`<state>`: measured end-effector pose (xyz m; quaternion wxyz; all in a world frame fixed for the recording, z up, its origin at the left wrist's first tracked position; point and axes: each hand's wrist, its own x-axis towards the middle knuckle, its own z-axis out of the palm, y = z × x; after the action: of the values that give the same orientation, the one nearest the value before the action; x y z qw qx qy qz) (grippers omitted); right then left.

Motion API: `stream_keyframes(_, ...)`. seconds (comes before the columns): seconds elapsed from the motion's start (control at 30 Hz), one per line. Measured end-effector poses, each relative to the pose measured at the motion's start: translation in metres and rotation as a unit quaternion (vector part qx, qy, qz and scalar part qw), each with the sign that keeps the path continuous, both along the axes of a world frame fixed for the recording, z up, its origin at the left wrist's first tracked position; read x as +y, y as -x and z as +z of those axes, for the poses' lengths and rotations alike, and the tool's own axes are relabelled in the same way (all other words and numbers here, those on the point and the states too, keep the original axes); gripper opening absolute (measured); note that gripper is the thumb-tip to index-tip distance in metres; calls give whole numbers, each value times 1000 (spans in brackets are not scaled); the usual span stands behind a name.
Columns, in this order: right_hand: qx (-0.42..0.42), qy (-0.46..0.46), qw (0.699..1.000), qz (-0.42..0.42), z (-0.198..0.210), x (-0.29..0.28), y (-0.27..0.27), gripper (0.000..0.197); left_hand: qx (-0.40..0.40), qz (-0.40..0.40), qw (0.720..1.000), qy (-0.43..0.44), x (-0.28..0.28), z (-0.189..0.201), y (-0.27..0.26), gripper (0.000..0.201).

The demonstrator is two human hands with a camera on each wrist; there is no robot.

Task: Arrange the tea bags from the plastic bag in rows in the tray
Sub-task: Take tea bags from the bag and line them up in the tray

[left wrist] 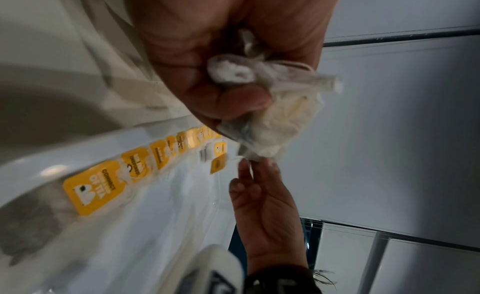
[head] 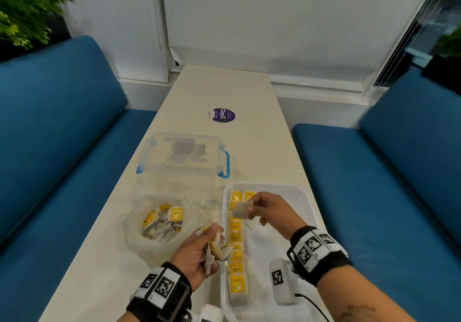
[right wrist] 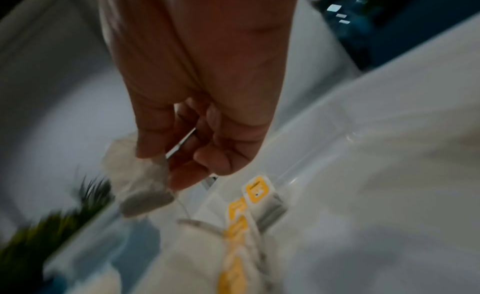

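A white tray (head: pixel 303 202) lies at the near right of the table, with a row of yellow-tagged tea bags (head: pixel 235 236) along its left side and one more beside the far end. My right hand (head: pixel 252 205) hovers over the tray's far left part and pinches a single tea bag (head: pixel 240 210), which hangs from the fingers in the right wrist view (right wrist: pixel 145 193). My left hand (head: pixel 212 241) is just left of the tray, gripping a bunch of tea bags (head: pixel 217 250) (left wrist: pixel 272 122). The open plastic bag (head: pixel 159 221) holds several more tea bags.
A clear lidded box with blue clips (head: pixel 183 155) stands beyond the bag. A purple round sticker (head: pixel 223 115) is farther up the table. Blue benches (head: pixel 374 197) flank the narrow table on both sides. The right part of the tray holds no tea bags.
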<state>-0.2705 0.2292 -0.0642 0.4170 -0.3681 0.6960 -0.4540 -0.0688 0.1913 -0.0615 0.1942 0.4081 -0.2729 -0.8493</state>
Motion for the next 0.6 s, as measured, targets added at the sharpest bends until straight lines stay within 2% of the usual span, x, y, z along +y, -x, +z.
stream_keyframes(0.03,-67,19,997,-23,3,2,3,16,-1,1,1000,0,-1,-1,-1,15)
stream_keyframes(0.1,-139,31,988,-58,7,6,9,13,-4,6,1000,0,-1,-2,-1,16)
stream_keyframes(0.27,-258,53,957,-121,11,6,14,16,-4,8,1000,2,-3,-2,1,16)
stream_keyframes(0.33,-276,59,950,-131,11,4,14,15,-5,5,1000,6,-3,-3,3,16)
stream_keyframes(0.47,-248,35,963,-103,17,3,10,14,-2,-4,1000,23,-4,-2,5,14)
stream_keyframes(0.6,-78,-17,997,-9,35,4,-4,18,-7,-18,995,95,-7,0,11,20)
